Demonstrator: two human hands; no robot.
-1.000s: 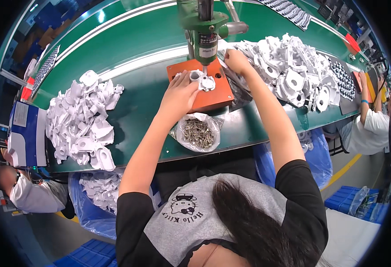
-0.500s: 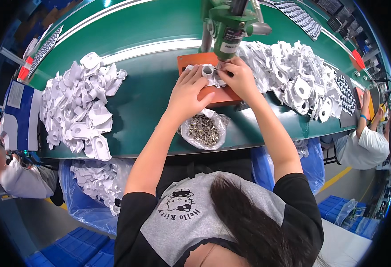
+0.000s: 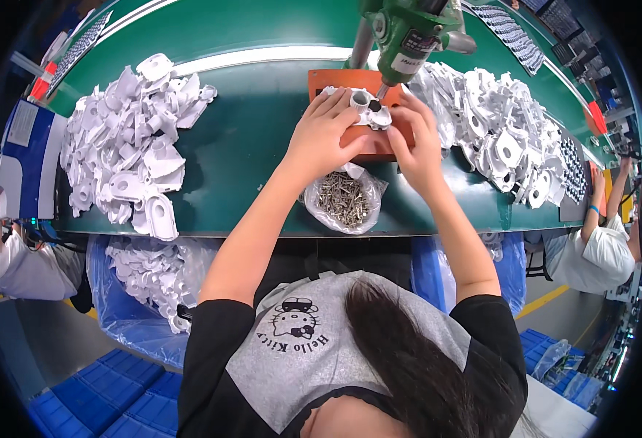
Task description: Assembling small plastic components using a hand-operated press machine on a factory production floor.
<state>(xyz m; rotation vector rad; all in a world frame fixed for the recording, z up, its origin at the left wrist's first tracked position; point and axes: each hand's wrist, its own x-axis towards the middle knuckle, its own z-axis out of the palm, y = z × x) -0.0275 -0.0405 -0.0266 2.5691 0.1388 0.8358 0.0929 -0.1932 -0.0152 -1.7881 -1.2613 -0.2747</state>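
A white plastic part [image 3: 381, 117] with a round collar lies on the orange fixture [image 3: 368, 148] beneath the tip of a green bench press [image 3: 409, 44]. My left hand [image 3: 326, 137] lies over the part's left end, fingers on it and thumb held away. Beside the collar, a dark spot shows on the part; I cannot tell whether it is a hole or a piece. My right hand [image 3: 417, 142] is at the part's right end, thumb and fingers apart, with nothing seen in it. Just nearer to me is a clear plastic bag of small metal screws or pins [image 3: 343, 199].
Heaps of white plastic parts lie on the left [image 3: 120, 150] and the right [image 3: 500, 135] of the green table [image 3: 251, 146]. Below its front edge stand blue lined bins [image 3: 124, 314]. A co-worker [image 3: 591, 248] is at the right, another person at the far left.
My right hand has drawn back from the press tip and opened out of a pinch. The left hand stays on the part. The whole view has shifted slightly.
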